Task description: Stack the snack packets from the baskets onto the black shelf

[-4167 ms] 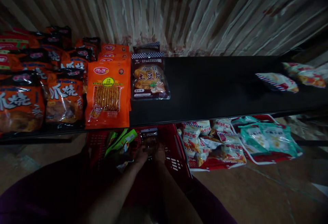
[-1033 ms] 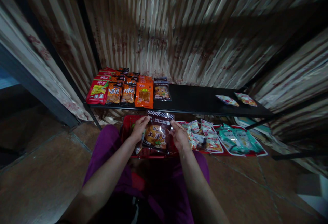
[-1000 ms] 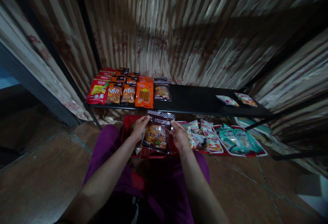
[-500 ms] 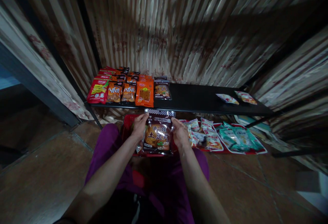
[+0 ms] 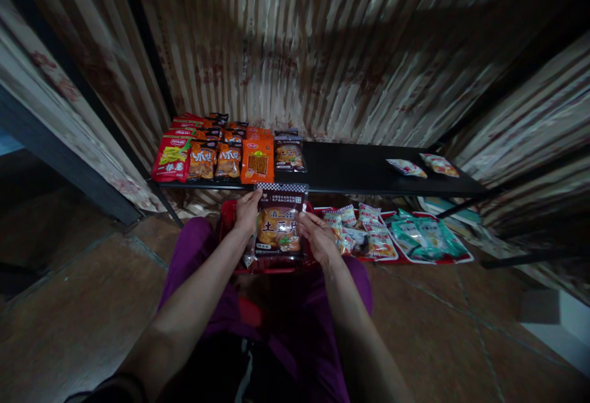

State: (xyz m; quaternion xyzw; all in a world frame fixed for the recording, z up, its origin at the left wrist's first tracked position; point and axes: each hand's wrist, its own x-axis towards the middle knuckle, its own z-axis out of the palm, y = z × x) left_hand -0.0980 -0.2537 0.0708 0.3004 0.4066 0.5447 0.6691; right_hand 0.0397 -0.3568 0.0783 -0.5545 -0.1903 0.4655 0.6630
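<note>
A dark brown snack bag (image 5: 280, 223) is held upright above a red basket (image 5: 227, 214), its printed front towards me. My left hand (image 5: 247, 211) grips its left edge near the top. On the right edge, the fingers of my right hand (image 5: 318, 234) are closed and overlap the front a little. Beyond it, a similar brown bag (image 5: 289, 153) stands on the black shelf (image 5: 345, 166), beside an orange bag (image 5: 257, 162).
Red bags (image 5: 172, 158) and black-and-orange bags (image 5: 201, 160) stand at the shelf's left; two small packets (image 5: 405, 168) lie at its right. Below are trays with white packets (image 5: 369, 231) and green bags (image 5: 421, 237). Dark metal posts flank the shelf.
Both hands and the held bag have moved slightly up and left in view. My right hand has shifted lower along the bag's edge. The whole view has shifted a little.
</note>
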